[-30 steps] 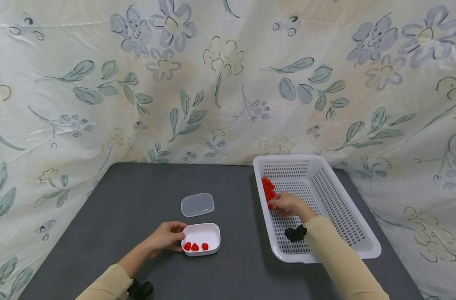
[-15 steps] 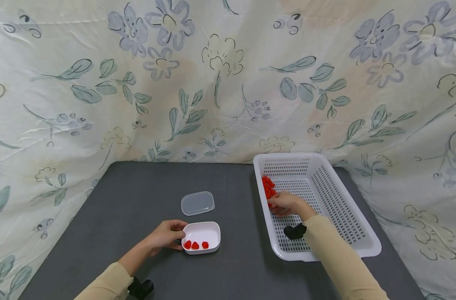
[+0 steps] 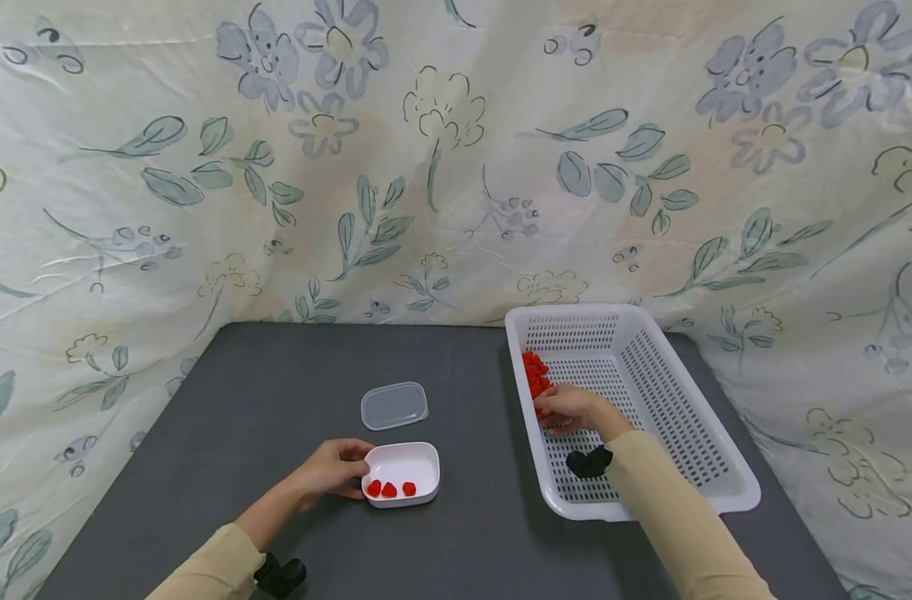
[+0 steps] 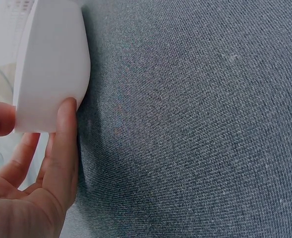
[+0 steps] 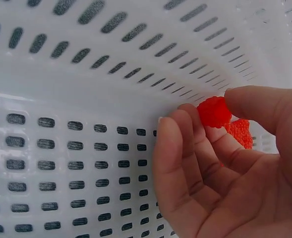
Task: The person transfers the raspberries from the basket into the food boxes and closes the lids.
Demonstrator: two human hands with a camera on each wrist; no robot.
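A small white tub [image 3: 402, 472] sits on the dark table with three red sweets [image 3: 388, 489] inside. My left hand [image 3: 328, 472] holds its left end, thumb and fingers curled on the wall of the tub [image 4: 49, 74]. My right hand [image 3: 572, 408] is inside the white perforated basket [image 3: 696, 408], beside a heap of red sweets [image 3: 534, 375] along its left wall. In the right wrist view its thumb and fingers pinch one red sweet [image 5: 214, 111], and another red sweet [image 5: 240, 133] lies behind it.
The tub's clear lid [image 3: 394, 406] lies flat on the table just behind the tub. A flowered cloth [image 3: 426, 167] hangs around the back and sides. The table [image 3: 276, 375] has bare dark surface to the left.
Almost nothing differs. The right hand has stayed at the sweet heap in the basket, shifting slightly. The left hand remains on the tub.
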